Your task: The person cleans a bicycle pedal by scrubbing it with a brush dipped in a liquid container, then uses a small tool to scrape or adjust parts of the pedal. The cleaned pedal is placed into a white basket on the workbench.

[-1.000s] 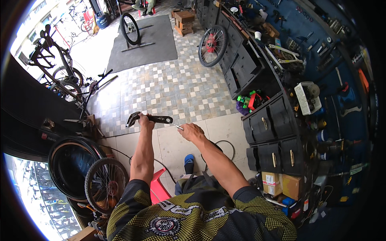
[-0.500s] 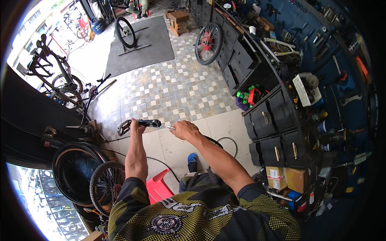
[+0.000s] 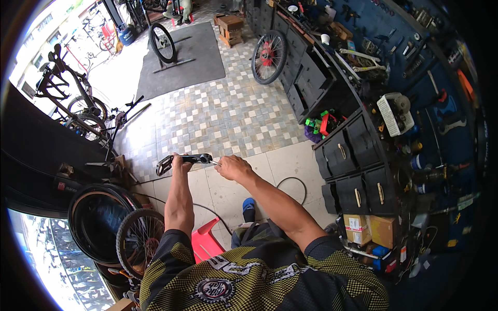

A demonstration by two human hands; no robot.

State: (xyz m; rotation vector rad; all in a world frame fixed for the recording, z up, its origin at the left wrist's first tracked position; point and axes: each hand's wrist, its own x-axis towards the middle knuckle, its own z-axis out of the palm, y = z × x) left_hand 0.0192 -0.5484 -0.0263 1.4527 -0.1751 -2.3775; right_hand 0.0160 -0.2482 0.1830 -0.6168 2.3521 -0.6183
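A black bicycle crank arm (image 3: 197, 158) is held level in front of me, my left hand (image 3: 180, 164) closed around it near the pedal end. The black pedal (image 3: 165, 166) sticks out to the left of that hand. My right hand (image 3: 234, 169) is closed on a slim silver-tipped tool (image 3: 216, 163), its handle hidden by the fingers. The tip points left at the round free end of the crank arm. Whether they touch, I cannot tell.
A black hose (image 3: 305, 193) loops over the floor tiles. By my legs stands a red plastic stool (image 3: 206, 241). Bicycle wheels (image 3: 137, 241) lean at the left. Dark drawers (image 3: 358, 147) and a tool wall (image 3: 415, 57) line the right side. A person (image 3: 179, 11) sits far back.
My right hand has moved left, bringing the silver tip up to the crank arm's end. My left hand has shifted slightly right with the crank arm and pedal.
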